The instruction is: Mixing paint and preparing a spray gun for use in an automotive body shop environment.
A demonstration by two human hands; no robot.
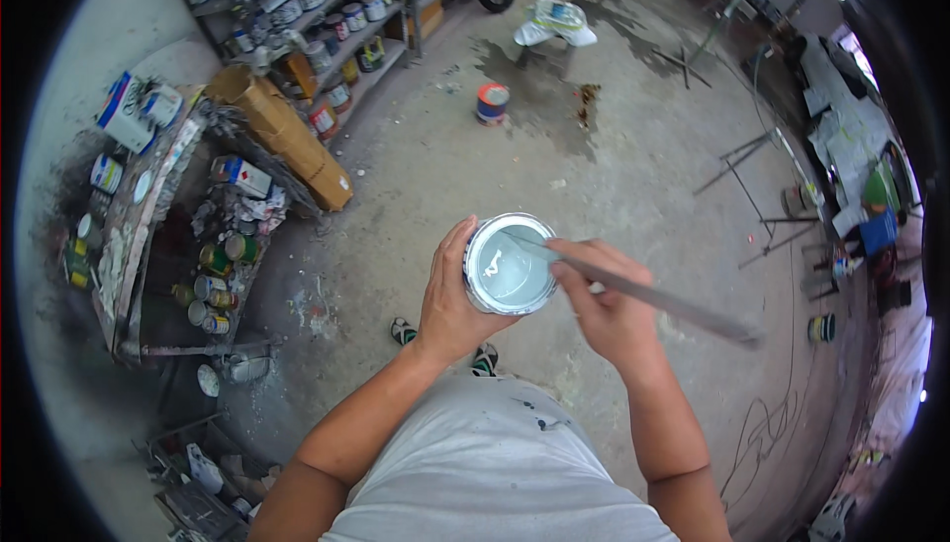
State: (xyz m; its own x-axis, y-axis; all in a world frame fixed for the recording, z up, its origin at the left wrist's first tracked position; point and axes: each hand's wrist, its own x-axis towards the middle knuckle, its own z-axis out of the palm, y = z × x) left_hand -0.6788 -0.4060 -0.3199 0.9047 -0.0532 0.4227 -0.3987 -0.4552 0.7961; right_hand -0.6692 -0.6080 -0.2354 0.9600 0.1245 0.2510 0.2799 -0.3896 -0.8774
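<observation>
My left hand (445, 295) is wrapped round the side of an open paint can (475, 293), held up in front of my body. Pale grey-white paint (507, 273) fills the part of the can that shows, with a glossy surface. In my right hand (616, 322) is a long flat grey stirring stick (678, 302), pinched between thumb and fingers. One end of the stick dips into the paint near the can's right rim. Its other end juts out to the right and looks slightly blurred. The can's base is hidden from above.
At left stands a paint-smeared workbench (153, 210) with cans on and under it. A long cardboard box (282, 136) leans beside shelves of cans (341, 27). On the floor ahead are an orange-and-blue can (492, 104) and a small covered stand (556, 25). Metal stands (757, 171) and a loose cable (767, 433) lie right.
</observation>
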